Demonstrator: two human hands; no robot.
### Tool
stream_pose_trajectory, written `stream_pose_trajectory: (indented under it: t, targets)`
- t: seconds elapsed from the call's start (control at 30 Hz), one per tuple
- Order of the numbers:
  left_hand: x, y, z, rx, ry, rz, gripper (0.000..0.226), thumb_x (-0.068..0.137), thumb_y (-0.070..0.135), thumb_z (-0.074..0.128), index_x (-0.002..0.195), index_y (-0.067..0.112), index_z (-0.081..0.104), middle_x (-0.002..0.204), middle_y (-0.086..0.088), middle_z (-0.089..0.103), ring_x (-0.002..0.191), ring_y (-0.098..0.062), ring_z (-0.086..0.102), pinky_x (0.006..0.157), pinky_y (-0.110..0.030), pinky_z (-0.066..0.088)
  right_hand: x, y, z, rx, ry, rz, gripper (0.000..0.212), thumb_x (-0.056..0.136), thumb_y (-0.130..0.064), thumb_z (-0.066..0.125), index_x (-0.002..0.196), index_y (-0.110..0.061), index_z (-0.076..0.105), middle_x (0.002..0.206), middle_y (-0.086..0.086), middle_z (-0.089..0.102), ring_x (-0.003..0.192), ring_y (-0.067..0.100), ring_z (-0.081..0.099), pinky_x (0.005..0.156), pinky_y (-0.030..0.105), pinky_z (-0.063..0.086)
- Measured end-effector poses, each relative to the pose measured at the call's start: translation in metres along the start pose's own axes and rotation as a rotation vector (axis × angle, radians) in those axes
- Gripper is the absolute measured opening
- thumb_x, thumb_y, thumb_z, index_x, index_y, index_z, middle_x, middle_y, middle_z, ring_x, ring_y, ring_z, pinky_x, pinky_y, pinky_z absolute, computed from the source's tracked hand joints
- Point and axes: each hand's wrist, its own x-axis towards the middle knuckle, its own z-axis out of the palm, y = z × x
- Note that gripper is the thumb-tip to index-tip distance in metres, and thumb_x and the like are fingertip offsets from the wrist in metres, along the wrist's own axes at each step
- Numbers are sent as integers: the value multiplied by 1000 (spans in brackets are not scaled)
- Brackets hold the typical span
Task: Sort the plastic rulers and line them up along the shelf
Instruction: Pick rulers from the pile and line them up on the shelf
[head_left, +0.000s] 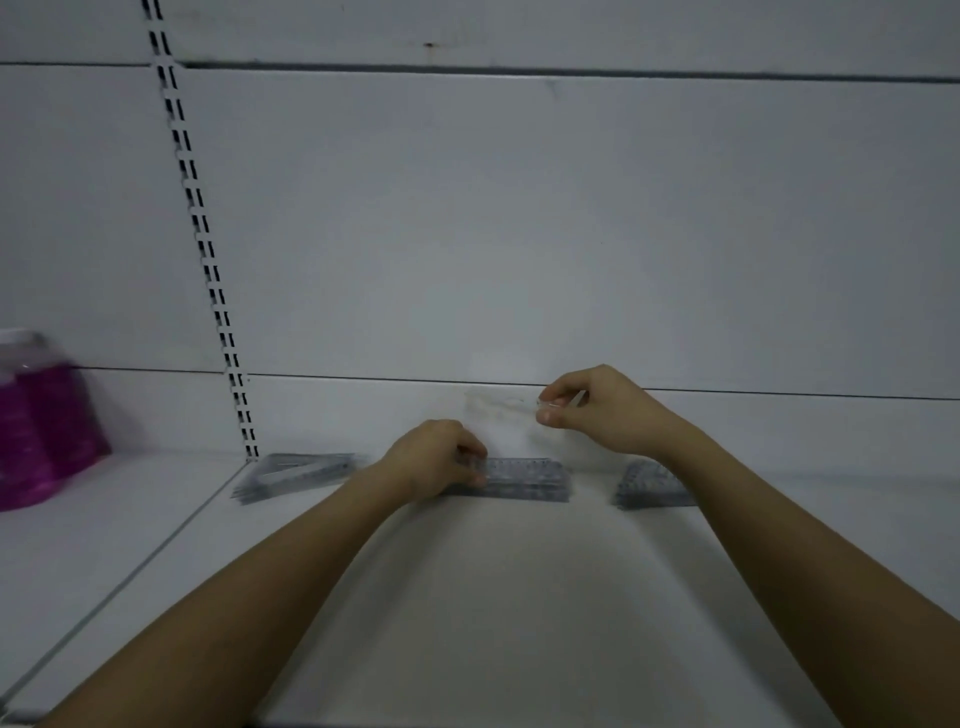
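Three stacks of clear plastic rulers lie in a row near the back of the white shelf (519, 597). The left stack of triangular rulers (296, 475) lies untouched. My left hand (434, 460) rests on the left end of the middle stack of straight rulers (524, 478), fingers curled on it. My right hand (597, 408) is raised above the shelf and pinches one clear ruler (506, 408), blurred, which sticks out to the left. The right stack (649, 488) is partly hidden behind my right forearm.
A pink bottle pack in clear wrap (39, 421) stands at the far left on the neighbouring shelf. A slotted upright rail (208, 260) runs down the white back panel. A seam (130, 566) divides the two shelf boards.
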Motion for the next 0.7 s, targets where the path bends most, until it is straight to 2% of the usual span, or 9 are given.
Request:
stream_pose_trajectory:
  t: [0.17, 0.3, 0.37, 0.47, 0.57, 0.7]
  targets:
    - [-15, 4, -4, 5, 73, -15, 52, 82, 45, 70, 128, 23, 59, 124, 4, 57, 112, -15, 51, 98, -31, 43, 4, 3, 12, 34, -1, 4, 26, 84, -36, 72, 105, -21, 71, 93, -11, 64, 79, -1, 57, 66, 13, 40]
    - [-55, 6, -8, 16, 177, 29, 34, 89, 44, 61, 119, 27, 65, 116, 7, 60, 106, -12, 53, 90, -26, 44, 8, 6, 29, 68, 2, -11, 23, 82, -34, 74, 102, -22, 70, 91, -10, 65, 77, -1, 58, 65, 11, 39]
    - [-81, 3, -2, -14, 143, 62, 31, 91, 45, 58, 118, 32, 64, 120, 11, 58, 111, -9, 52, 94, -27, 43, 11, 5, 43, 45, -36, -27, 22, 82, -32, 75, 101, -20, 71, 92, -7, 67, 76, -1, 59, 65, 9, 41]
    - [-112, 0, 15, -10, 30, 127, 43, 92, 55, 49, 131, 37, 53, 138, 16, 47, 127, -4, 41, 108, -26, 33, 19, -1, 61, -22, -105, -67, 25, 83, -31, 74, 103, -18, 70, 96, -5, 67, 81, -1, 59, 68, 6, 41]
    - [-122, -5, 30, 13, -19, 129, 55, 92, 65, 34, 142, 43, 36, 152, 16, 30, 140, -4, 22, 117, -37, 20, 27, -13, 78, -63, -159, -90, 27, 83, -35, 73, 106, -21, 68, 98, -7, 66, 87, 2, 60, 75, 14, 46]
    - [-120, -6, 31, 59, -90, 85, 58, 92, 66, 27, 147, 46, 22, 158, 15, 17, 145, -5, 8, 119, -46, 5, 33, -21, 94, -123, -200, -88, 26, 83, -36, 71, 105, -21, 68, 99, -6, 66, 87, 5, 60, 78, 20, 49]
